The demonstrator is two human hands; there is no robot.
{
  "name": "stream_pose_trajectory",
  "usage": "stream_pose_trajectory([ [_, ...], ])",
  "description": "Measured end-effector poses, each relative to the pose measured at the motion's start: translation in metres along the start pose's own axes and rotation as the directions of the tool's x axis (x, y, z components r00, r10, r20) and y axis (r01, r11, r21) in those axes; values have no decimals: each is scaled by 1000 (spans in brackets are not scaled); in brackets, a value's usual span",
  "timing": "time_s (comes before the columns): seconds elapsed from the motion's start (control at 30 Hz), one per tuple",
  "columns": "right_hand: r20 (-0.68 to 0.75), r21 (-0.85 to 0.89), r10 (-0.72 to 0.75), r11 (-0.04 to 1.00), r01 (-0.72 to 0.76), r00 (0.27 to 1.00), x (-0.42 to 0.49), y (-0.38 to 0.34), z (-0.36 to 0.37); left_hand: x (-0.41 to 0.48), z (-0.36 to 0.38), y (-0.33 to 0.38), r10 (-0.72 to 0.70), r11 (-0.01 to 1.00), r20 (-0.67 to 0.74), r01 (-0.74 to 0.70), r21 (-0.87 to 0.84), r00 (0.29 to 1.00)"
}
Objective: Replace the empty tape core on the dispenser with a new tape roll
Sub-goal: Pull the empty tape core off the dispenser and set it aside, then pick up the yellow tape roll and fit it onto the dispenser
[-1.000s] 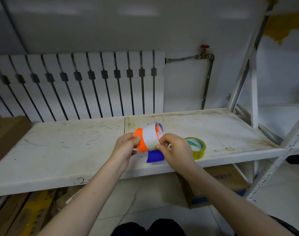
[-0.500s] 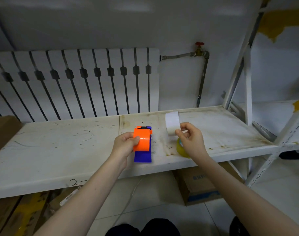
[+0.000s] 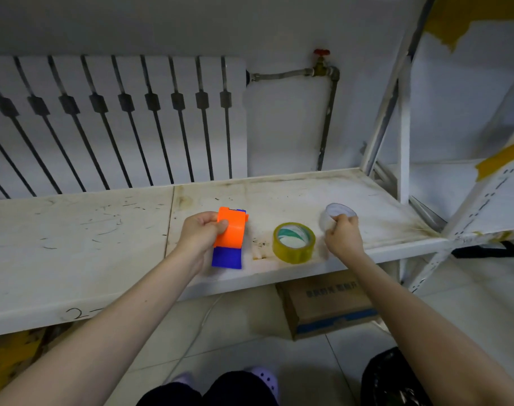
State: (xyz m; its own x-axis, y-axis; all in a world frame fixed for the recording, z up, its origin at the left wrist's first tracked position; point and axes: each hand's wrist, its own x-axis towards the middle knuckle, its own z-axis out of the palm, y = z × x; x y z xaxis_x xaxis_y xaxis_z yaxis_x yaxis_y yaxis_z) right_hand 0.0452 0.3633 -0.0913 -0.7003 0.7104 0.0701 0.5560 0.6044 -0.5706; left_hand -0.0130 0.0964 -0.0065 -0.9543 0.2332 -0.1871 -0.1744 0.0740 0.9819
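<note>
An orange and blue tape dispenser is held just above the white shelf, with my left hand gripping its orange top. My right hand holds the empty white tape core low over the shelf, to the right of the dispenser; whether the core touches the shelf I cannot tell. Between my hands a new roll of yellowish clear tape lies flat near the shelf's front edge.
A white radiator and a pipe with a red valve stand behind the shelf. A shelf upright rises at the right. A cardboard box sits on the floor under the shelf.
My right hand pulled the white core off the dispenser, carried it to the right and lowered it to the shelf beyond the tape roll. The left hand keeps the dispenser, now turned upright.
</note>
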Motion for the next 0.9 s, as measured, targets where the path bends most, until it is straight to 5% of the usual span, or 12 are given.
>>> stream_pose_trajectory([
  [0.27, 47, 18, 48, 999, -48, 998, 10, 10, 3, 11, 10, -3, -1, 999, -25, 2, 37, 1000],
  [0.4, -38, 153, -142, 977, 146, 989, -10, -13, 7, 12, 11, -5, 1, 1000, -29, -1, 30, 1000],
  [0.53, 55, -37, -376, 925, 378, 925, -31, -36, 14, 10, 8, -9, -21, 1000, -55, 22, 7, 998],
  [0.7, 114, -331, -445, 826, 456, 888, -43, -43, 34, 7, -4, -11, -37, 998, -62, 34, -52, 997],
  [0.9, 107, -248, -351, 897, 367, 930, -49, -53, 43, 4, -31, -18, -52, 997, -57, 49, -56, 997],
])
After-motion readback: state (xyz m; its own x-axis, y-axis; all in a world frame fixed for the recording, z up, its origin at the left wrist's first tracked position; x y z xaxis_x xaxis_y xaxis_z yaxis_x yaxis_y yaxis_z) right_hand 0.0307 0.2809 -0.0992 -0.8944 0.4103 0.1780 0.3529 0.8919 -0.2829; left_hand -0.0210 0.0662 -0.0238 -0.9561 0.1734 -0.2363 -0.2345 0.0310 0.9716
